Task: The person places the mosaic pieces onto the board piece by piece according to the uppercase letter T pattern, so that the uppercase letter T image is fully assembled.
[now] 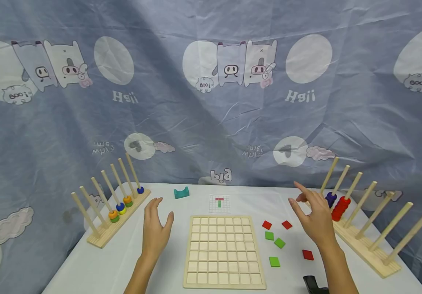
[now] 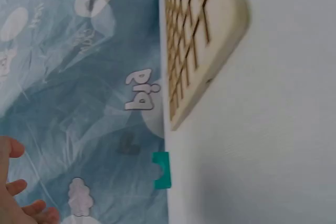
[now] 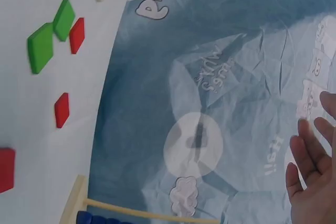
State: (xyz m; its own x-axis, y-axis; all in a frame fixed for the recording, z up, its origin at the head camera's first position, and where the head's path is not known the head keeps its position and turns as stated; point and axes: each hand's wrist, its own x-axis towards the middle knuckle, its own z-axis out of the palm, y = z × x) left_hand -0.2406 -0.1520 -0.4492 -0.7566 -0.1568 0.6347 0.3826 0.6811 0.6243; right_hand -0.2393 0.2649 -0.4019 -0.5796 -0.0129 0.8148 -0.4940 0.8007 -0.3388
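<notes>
Over the table, left of the wooden grid board (image 1: 224, 251), my left hand (image 1: 155, 228) is raised with its fingers loosely extended and nothing in it. My right hand (image 1: 316, 218) hovers beyond the board's right side, thumb and fingers apart and holding nothing. Nearest to it lie red square tiles (image 1: 286, 224) and green square tiles (image 1: 274, 261), scattered flat on the table. Behind the board is a small printed grid card (image 1: 219, 203) with a red and green T pattern. The right wrist view shows the red tile (image 3: 62, 110) and green tile (image 3: 41, 48) closer.
A wooden peg rack (image 1: 120, 218) with several coloured beads stands at the left. Another peg rack (image 1: 367, 241), with red and dark blue beads, stands at the right. A teal notched block (image 1: 181, 193) sits at the back, and a black object (image 1: 314, 285) at the front edge.
</notes>
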